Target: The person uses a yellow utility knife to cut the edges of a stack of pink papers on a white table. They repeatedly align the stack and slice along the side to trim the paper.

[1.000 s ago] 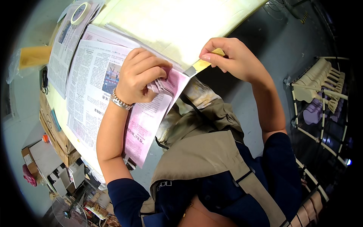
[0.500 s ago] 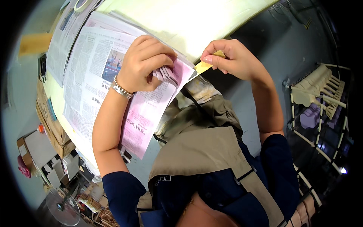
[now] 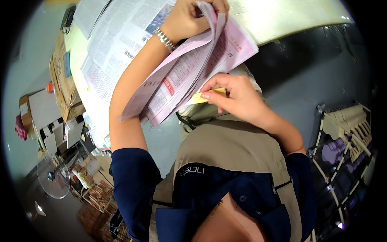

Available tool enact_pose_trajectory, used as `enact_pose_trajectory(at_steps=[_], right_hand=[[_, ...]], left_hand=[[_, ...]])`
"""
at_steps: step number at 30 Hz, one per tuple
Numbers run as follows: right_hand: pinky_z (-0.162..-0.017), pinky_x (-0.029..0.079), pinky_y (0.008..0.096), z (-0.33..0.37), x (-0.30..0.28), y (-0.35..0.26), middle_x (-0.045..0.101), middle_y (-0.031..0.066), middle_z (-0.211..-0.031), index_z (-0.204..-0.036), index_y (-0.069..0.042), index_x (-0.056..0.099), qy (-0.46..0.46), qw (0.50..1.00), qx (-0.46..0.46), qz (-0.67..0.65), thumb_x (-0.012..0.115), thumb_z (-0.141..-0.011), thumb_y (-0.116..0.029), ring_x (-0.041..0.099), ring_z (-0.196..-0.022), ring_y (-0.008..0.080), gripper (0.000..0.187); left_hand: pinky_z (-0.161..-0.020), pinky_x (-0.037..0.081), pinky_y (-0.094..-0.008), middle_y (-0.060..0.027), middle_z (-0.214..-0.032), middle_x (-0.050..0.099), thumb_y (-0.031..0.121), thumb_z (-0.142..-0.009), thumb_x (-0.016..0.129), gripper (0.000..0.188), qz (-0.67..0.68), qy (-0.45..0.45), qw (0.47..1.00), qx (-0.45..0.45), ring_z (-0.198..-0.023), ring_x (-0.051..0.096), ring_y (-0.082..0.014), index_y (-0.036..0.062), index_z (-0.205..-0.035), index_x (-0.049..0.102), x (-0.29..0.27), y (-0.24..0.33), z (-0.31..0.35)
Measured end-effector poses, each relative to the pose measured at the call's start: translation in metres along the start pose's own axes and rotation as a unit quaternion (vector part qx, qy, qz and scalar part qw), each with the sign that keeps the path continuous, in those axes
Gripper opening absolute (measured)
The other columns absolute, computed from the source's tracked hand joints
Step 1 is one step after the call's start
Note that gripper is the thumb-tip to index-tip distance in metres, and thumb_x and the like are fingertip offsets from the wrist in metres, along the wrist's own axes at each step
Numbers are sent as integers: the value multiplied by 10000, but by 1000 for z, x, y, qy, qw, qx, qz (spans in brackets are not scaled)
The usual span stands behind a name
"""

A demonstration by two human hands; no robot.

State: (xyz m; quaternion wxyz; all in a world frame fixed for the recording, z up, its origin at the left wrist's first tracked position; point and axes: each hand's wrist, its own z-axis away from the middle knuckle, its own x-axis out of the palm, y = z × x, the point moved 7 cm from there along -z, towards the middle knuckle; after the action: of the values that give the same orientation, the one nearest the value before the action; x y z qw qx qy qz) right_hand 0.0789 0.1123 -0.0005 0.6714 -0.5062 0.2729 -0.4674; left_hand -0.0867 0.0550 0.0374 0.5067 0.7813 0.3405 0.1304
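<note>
My left hand [image 3: 190, 21] is closed at the upper middle, gripping a folded bunch of pinkish newspaper sheets [image 3: 183, 70] by their far edge. Those sheets are lifted and curve down toward my body, their loose ends against my left forearm. More newspaper [image 3: 111, 60] lies flat on the table under and left of that arm. Just below the lifted sheets, my right hand [image 3: 238, 94] pinches a flat yellow-handled blade-like tool [image 3: 199, 98] between thumb and fingers. Its pale tip points left, close to the paper; whether it touches cannot be seen.
The pale table [image 3: 282, 16] stretches along the top, its near edge curving right. Cardboard boxes [image 3: 66, 80] stand at its left end, with a fan [image 3: 53, 176] lower left. A pipe rack [image 3: 342, 137] of cream and purple pieces is at the right.
My left hand has moved up and right, raising the newspaper sheets off the pile. My right hand has come down and left with the yellow-handled tool, away from the table edge.
</note>
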Motion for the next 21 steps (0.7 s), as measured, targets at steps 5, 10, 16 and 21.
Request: enact_pose_trajectory(at_steps=[5, 10, 16, 21], right_hand=[[-572, 506, 319, -5, 54, 4, 684, 140, -745, -935, 19, 663, -41, 999, -20, 4, 650, -888, -167, 672, -597, 210, 193], [-636, 518, 359, -9, 75, 15, 686, 165, -759, -899, 8, 660, -83, 992, -86, 43, 642, -859, -168, 675, -663, 287, 181], [-570, 486, 237, 28, -18, 37, 679, 50, -821, -1051, -1, 643, -39, 996, 62, 47, 626, -914, -103, 607, -616, 86, 171], [-517, 411, 183, 70, -113, 62, 623, 21, -726, -931, -34, 577, 159, 983, 39, -87, 550, -973, -147, 579, -618, 55, 123]], left_hand=[[-672, 440, -272, -69, -792, 606, -32, -759, 648, 105, 27, 12, 1000, -9, -731, 549, -139, 19, -698, 580, -6, -5, -2], [-679, 430, -267, -53, -778, 584, 12, -790, 645, 118, 68, 23, 997, -40, -732, 528, -127, 25, -705, 565, -2, 1, -5], [-737, 465, -276, -71, -816, 617, -22, -586, 553, 165, -40, 3, 998, -55, -755, 588, -209, 25, -730, 619, 8, 16, -5], [-746, 458, -302, -52, -820, 584, -21, -478, 463, 235, -198, -94, 975, 43, -853, 557, -228, 47, -645, 614, 20, 31, -6]])
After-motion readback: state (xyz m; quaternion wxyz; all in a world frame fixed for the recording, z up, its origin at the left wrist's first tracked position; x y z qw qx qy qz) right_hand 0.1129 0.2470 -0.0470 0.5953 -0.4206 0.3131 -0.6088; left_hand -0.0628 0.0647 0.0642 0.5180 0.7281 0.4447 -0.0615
